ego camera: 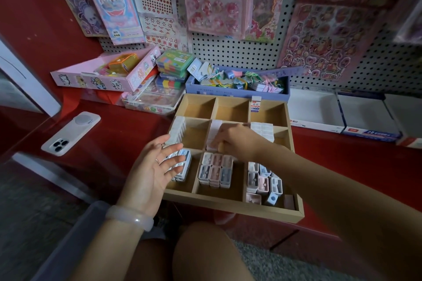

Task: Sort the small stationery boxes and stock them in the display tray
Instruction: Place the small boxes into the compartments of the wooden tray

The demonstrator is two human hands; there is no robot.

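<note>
the wooden display tray (230, 206) is taken as the landmark; it is divided into nine compartments. its far row is seen bare, apart from one small eraser box (255, 104) stood on the divider at the far right. in the middle row, white boxes (177, 130) are lined along the left wall, a white stack (213, 131) sits in the centre cell and more white boxes (262, 130) at the right. in the near row, pastel boxes (214, 172) are packed neatly in the centre, while the near-right pile (262, 181) is left jumbled.

the right hand (237, 141) is reached into the centre cell, fingers curled at the white stack; whether a box is pinched cannot be told. the left hand (155, 166) is held spread and holds nothing above the near-left boxes (182, 163).

the task is judged roughly half done: the far row is still to be stocked and the jumbled pile straightened.
</note>
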